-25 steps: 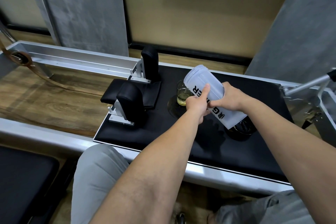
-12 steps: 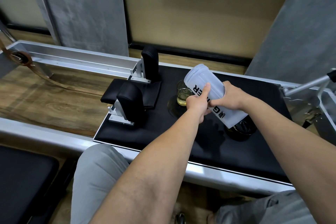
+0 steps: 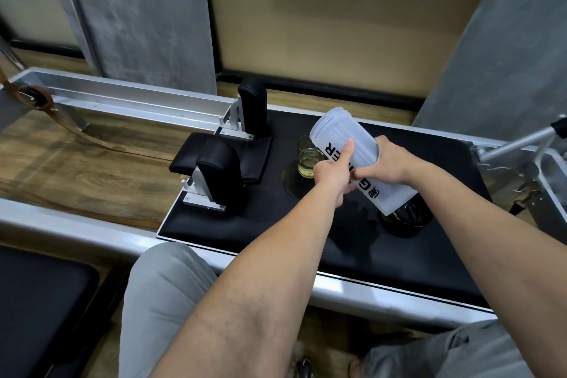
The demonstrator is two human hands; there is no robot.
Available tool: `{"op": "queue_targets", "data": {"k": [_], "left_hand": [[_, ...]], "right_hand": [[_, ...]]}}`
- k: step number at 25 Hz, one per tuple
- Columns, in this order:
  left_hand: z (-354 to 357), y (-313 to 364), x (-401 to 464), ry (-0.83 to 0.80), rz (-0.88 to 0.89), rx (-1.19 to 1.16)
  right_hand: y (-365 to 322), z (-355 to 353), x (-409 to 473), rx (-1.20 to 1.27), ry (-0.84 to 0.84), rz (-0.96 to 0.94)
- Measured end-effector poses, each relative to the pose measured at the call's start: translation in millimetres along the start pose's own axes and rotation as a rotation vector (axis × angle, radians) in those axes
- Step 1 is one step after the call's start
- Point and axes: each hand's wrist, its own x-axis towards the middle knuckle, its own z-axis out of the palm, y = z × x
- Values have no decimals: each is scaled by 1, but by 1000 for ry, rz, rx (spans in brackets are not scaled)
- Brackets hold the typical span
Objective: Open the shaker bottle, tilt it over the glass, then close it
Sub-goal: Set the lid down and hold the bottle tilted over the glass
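Both hands (image 3: pixel 333 172) (image 3: pixel 387 159) wrapping fingers round frosted plastic shaker bottle (image 3: pixel 346 144), tilting over small glass (image 3: pixel 309 159); best keeping mouth above rim.

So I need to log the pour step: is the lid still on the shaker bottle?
No: the shaker bottle, held tilted by both hands, shows a bare threaded mouth, and the black lid lies on the pad below it.

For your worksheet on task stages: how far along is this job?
Done: the shaker bottle is open, its lid lying on the black pad. In hand: left hand and right hand tilt it over the glass. Left: closing it.
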Motion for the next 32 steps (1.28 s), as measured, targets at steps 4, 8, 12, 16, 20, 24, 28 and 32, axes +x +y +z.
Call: {"op": "queue_targets", "data": {"k": [4,8,12,16,20,24,28,32], "left_hand": [[0,0,-1,-4,-3,2],[0,1,-3,6,-4,17],[1,2,-3,2,1,9],[2,2,-4,6,2,5],[2,2,-4,5,0,10],[3,3,-4,7,2,14],[3,3,-3,3,7,10],[4,3,-4,4,0,9]], "right_hand": [[1,0,1,5,-3,10],[2,0,1,12,-8,12],[2,-1,1,9,-5,7],[3,-2,2,6,-9,11],[3,-3,1,5,-15,15],[2,-4,0,1,-11,13],[2,-5,1,-11,-2,9],[1,-6,1,-13,-7,9]]}}
